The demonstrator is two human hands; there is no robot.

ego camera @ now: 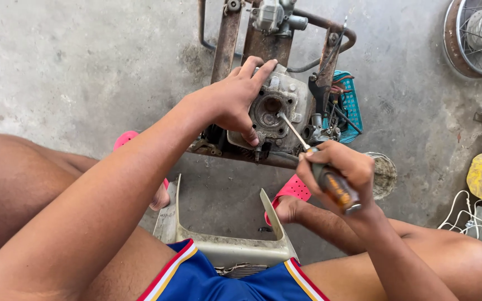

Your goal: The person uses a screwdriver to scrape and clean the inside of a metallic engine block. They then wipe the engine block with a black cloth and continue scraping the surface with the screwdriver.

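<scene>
A grey metal engine cylinder head rests on a rusty metal frame in front of me. My left hand grips its left side, thumb on the lower edge and fingers over the top. My right hand holds a screwdriver by its black and orange handle. The metal shaft slants up and left, and its tip sits at the round opening in the face of the cylinder head.
A carburettor-like part sits at the far end of the frame. A teal plastic basket stands to its right. A spoked wheel lies top right, white cables at right. My feet wear pink sandals. I sit on a grey stool.
</scene>
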